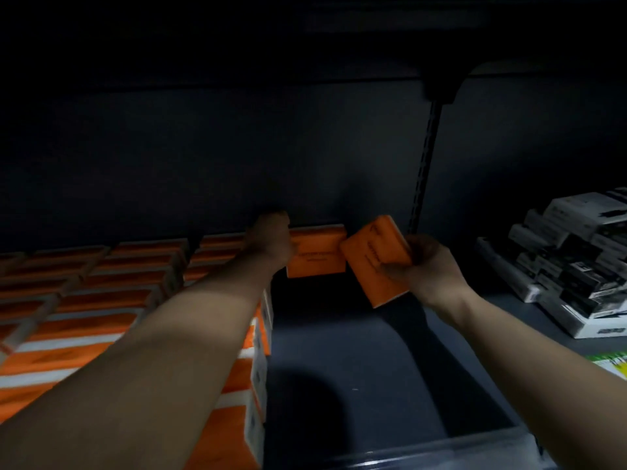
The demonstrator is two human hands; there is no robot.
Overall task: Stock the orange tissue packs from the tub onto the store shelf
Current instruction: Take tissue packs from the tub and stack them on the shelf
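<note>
Deep in a dark store shelf [339, 351], my left hand [271, 239] reaches to the back and holds an upright orange tissue pack [317, 254] against the rear wall, its fingers hidden behind the pack. My right hand [424, 266] grips a second orange tissue pack [369, 256], tilted, just right of the first and nearly touching it. Rows of stocked orange packs [101, 293] fill the shelf's left side. The tub is not in view.
Black-and-white boxes [576, 259] are piled on the shelf at the right, past a slotted metal upright [425, 171]. A green-yellow item [614, 362] shows at the right edge. The shelf's front lip [424, 452] runs along the bottom. Bare shelf floor lies between the orange rows and the boxes.
</note>
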